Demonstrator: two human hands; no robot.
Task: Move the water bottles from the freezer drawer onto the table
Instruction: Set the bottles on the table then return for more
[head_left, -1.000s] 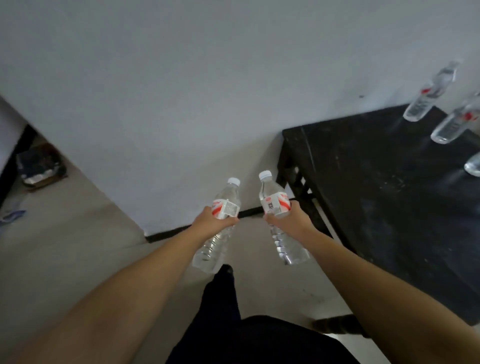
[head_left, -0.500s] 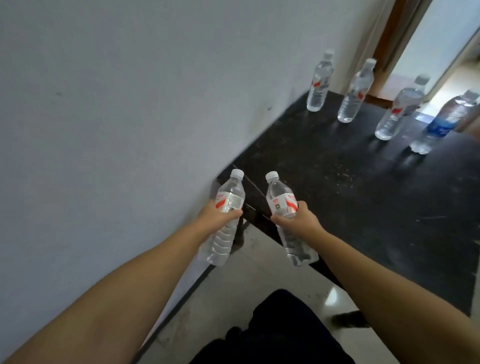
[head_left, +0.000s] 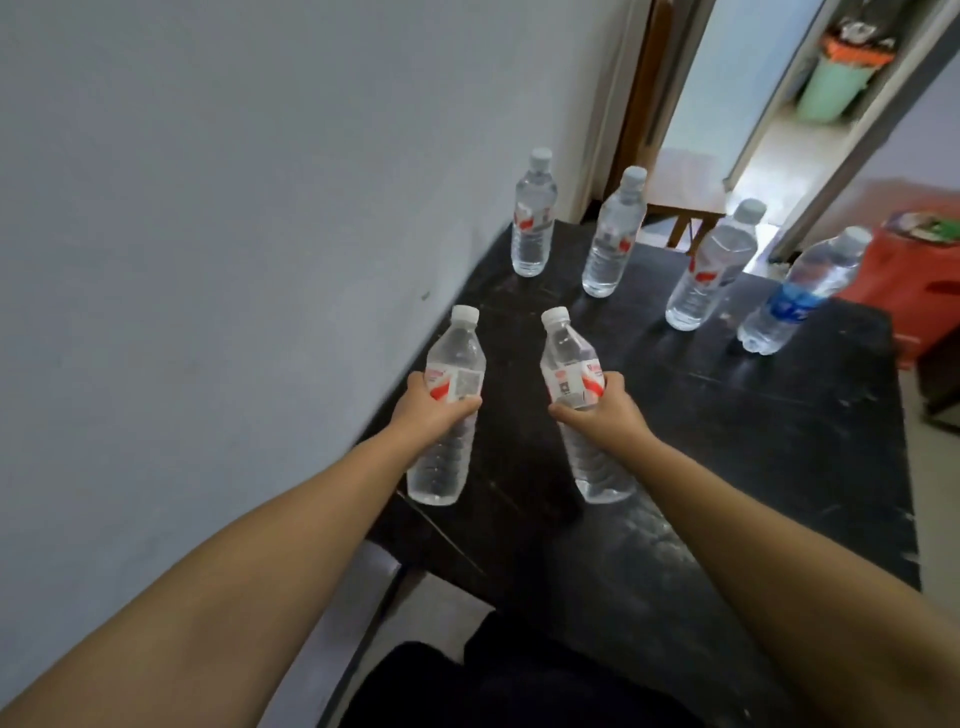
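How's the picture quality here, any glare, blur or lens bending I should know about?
Head view: the doorway at top right is overexposed and washed out; the wall and black table are dim, with soft sheen on the tabletop. Wide-angle distortion makes the standing bottles lean outward. The held bottles and hands are fairly sharp; the green bin is soft.
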